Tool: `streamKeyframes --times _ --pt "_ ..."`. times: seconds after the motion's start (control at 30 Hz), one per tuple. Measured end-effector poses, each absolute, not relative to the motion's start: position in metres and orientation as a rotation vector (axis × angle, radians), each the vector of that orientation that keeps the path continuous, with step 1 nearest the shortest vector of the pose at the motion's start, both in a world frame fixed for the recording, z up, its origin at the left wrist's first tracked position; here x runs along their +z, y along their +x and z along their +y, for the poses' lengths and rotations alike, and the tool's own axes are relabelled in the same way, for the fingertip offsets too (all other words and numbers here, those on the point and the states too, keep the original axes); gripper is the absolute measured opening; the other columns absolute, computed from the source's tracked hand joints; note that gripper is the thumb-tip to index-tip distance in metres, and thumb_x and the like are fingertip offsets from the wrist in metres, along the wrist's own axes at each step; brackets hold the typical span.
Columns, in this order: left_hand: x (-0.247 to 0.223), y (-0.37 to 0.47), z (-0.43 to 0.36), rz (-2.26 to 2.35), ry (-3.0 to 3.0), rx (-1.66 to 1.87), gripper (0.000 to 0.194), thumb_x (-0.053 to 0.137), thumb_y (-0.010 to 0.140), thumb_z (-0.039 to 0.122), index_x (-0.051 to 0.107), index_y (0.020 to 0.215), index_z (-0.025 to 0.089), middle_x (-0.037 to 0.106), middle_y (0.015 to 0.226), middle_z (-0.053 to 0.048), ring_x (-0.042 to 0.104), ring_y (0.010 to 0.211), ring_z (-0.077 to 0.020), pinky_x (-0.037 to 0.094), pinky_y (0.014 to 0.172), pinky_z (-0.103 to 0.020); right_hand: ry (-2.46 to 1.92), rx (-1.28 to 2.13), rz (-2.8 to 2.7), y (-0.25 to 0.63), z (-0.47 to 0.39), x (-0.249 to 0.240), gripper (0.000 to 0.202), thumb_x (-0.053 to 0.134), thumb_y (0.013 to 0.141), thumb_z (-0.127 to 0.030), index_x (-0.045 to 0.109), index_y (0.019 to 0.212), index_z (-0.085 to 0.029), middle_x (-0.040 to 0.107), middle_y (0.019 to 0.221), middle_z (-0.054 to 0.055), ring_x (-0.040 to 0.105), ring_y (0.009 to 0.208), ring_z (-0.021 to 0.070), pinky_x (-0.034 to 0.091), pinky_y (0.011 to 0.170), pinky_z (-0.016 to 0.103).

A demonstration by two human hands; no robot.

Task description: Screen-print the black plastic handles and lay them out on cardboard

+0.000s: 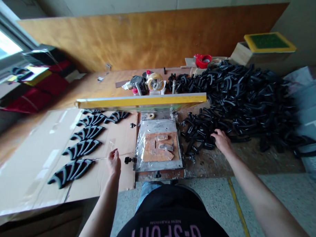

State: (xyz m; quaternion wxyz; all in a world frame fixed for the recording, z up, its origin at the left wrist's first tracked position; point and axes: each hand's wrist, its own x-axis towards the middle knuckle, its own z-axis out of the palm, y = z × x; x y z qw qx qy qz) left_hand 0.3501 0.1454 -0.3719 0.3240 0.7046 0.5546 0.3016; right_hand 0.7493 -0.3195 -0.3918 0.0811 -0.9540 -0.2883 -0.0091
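My left hand (114, 162) is over the cardboard sheet (116, 137), right of several rows of curved black parts (72, 170). Its fingers are curled together, and whether anything small is between them is hidden. My right hand (221, 139) reaches to the near edge of a big heap of black plastic parts (241, 97), its fingertips at the pieces there; what they grip is too small to make out. Between the hands lies a metal plate fixture (160, 127) with a wooden inset (150, 154) and small blocks on it.
A yellow-edged bar (143, 101) spans behind the fixture. Farther back stand a tape roll (155, 82) and a red tape dispenser (203, 60). Red and black boxes (42, 90) are at the left, a green-yellow frame (270, 42) on a box at the right. Black knobs (129, 160) stick out from the fixture.
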Motion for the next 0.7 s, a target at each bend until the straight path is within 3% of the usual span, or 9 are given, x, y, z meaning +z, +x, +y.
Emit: streamKeyframes --times 0.2,0.3,0.4,0.57,0.7 --pt "-0.365 0.328 0.15 1.506 1.741 0.739 0.052 0.048 0.078 0.05 0.065 0.111 0.014 0.065 0.09 -0.006 0.061 0.08 -0.0214 0.049 0.08 -0.039 -2.885 -0.213 -0.62 0.739 -0.304 -0.36 0.037 0.045 0.087 -0.012 0.068 0.113 -0.022 0.048 0.14 0.009 0.038 0.126 0.0296 0.034 0.102 0.046" --pt "-0.349 0.332 0.147 1.444 1.613 0.804 0.05 0.051 0.077 0.049 0.065 0.109 0.013 0.066 0.097 -0.007 0.061 0.084 -0.019 0.05 0.08 -0.036 -2.737 -0.291 -0.715 0.72 -0.273 -0.335 0.042 0.039 0.093 -0.015 0.057 0.131 -0.015 0.06 0.124 0.014 0.047 0.119 0.0273 0.037 0.101 0.041" --pt "-0.313 0.361 0.139 1.268 1.458 0.902 0.045 0.058 0.075 0.047 0.063 0.103 0.014 0.065 0.105 -0.009 0.061 0.091 -0.0175 0.05 0.078 -0.031 -2.464 -0.116 -1.205 0.677 -0.217 -0.317 0.043 0.043 0.097 -0.024 0.051 0.139 -0.018 0.067 0.11 0.011 0.057 0.101 0.0225 0.043 0.091 0.032" --pt "-0.222 0.434 0.125 0.844 1.463 1.023 0.041 0.058 0.083 0.047 0.06 0.108 0.015 0.063 0.09 -0.006 0.06 0.076 -0.0118 0.049 0.07 -0.027 -2.117 -0.082 -1.749 0.605 -0.122 -0.314 0.03 0.049 0.096 -0.021 0.067 0.119 -0.029 0.066 0.096 0.002 0.056 0.09 0.0153 0.043 0.079 0.025" --pt "-0.161 0.475 0.117 0.547 1.512 1.042 0.042 0.048 0.091 0.053 0.058 0.106 0.016 0.057 0.073 -0.002 0.054 0.058 -0.0102 0.048 0.062 -0.028 -2.161 -0.143 -1.803 0.589 -0.092 -0.316 0.026 0.054 0.093 -0.022 0.07 0.113 -0.027 0.064 0.093 0.005 0.052 0.096 0.0198 0.044 0.079 0.03"
